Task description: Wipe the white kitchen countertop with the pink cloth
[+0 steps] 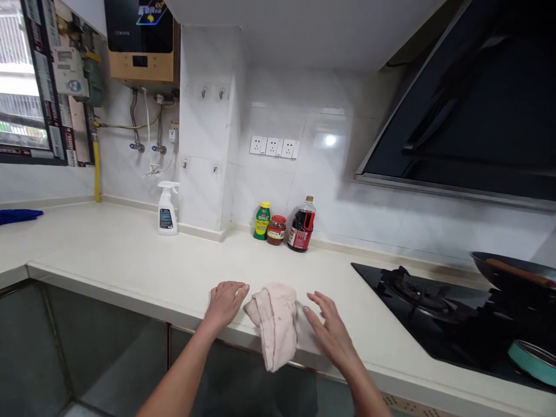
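A folded pale pink cloth (278,324) lies on the white countertop (130,255), its lower part hanging over the front edge. To its left is my left hand (226,301), apart from the cloth, with thumb and fingers spread a little and nothing in it. My right hand (328,324) is on the other side, fingers apart and holding nothing. A narrow gap separates it from the cloth.
Along the wall stand a green bottle (261,221), a red-lidded jar (276,230) and a dark sauce bottle (301,226). A white spray bottle (167,209) is farther left, beyond it a blue cloth (19,216). At right are a black gas stove (408,313), a wok (512,269) and a teal pan (533,362).
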The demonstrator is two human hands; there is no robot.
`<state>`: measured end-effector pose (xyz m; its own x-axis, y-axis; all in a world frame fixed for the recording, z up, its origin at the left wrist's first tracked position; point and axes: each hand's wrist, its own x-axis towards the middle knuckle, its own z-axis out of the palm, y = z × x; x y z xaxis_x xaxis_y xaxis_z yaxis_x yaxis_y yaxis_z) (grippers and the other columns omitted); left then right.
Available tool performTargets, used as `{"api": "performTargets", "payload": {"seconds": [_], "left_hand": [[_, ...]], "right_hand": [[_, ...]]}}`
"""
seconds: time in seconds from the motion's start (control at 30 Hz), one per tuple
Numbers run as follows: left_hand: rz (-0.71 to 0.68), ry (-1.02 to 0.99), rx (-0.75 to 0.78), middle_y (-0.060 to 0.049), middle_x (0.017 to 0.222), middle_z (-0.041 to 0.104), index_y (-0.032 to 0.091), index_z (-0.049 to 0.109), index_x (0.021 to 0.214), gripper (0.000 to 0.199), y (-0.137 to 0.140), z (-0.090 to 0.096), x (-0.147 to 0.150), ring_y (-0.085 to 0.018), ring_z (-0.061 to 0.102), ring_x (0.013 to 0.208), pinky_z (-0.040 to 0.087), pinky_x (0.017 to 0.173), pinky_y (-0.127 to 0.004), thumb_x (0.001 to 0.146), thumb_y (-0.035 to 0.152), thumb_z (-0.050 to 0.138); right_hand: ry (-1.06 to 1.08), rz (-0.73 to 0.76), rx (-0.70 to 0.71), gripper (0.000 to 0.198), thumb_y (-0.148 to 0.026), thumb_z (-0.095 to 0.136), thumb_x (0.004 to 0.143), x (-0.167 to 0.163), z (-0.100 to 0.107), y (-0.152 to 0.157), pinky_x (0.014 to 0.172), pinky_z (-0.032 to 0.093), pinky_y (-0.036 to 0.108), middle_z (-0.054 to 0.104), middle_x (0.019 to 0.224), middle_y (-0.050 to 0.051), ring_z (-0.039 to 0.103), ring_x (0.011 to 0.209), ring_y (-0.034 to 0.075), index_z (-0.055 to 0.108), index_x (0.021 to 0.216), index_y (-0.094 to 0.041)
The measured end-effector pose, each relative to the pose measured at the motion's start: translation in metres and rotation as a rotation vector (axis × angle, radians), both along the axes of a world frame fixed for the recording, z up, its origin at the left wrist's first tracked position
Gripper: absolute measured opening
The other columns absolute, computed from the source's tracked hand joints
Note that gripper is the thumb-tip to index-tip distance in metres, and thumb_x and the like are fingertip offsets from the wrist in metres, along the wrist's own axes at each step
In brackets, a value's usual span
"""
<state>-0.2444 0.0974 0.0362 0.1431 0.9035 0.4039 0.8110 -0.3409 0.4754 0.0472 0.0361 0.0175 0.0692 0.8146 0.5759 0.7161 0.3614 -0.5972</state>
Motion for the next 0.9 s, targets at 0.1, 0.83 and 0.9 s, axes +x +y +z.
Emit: {"api": "performTargets", "payload": {"seconds": [0.1,0.83,0.9], "left_hand": [[-0.008,-0.033,0.007,-0.004,0.139,0.062,0.028,0.065,0.127,0.043,-0.004,0.006,0.004,-0.022,0.051,0.133,0.037,0.11,-0.041,0.1,0.048,0.039],[-0.278,0.299,-0.316,-0.01,0.17,0.004,0.025,0.024,0.159,0.084,0.037,0.022,0.078,-0.032,0.003,0.156,0.007,0.123,-0.057,0.085,0.062,0.044],[-0.241,0.316,-0.322,-0.009,0.17,0.005,0.028,0.026,0.158,0.082,0.058,0.025,0.071,-0.032,0.005,0.156,0.008,0.122,-0.057,0.085,0.062,0.044]], "right_hand": [[-0.291,-0.192,-0.014,0.047,-0.046,0.036,0.101,0.038,-0.012,0.011,0.11,0.039,0.052,0.042,0.148,0.014,0.037,0.138,0.031,0.059,0.131,-0.018],[-0.593,-0.142,-0.172,0.061,-0.056,0.026,0.097,0.074,-0.084,0.041,0.111,0.037,0.061,0.037,0.154,0.002,0.031,0.143,0.031,0.052,0.145,-0.029],[-0.562,-0.196,-0.167,0.063,-0.059,0.027,0.095,0.071,-0.088,0.044,0.109,0.039,0.064,0.043,0.15,0.004,0.036,0.141,0.033,0.057,0.141,-0.029]]}}
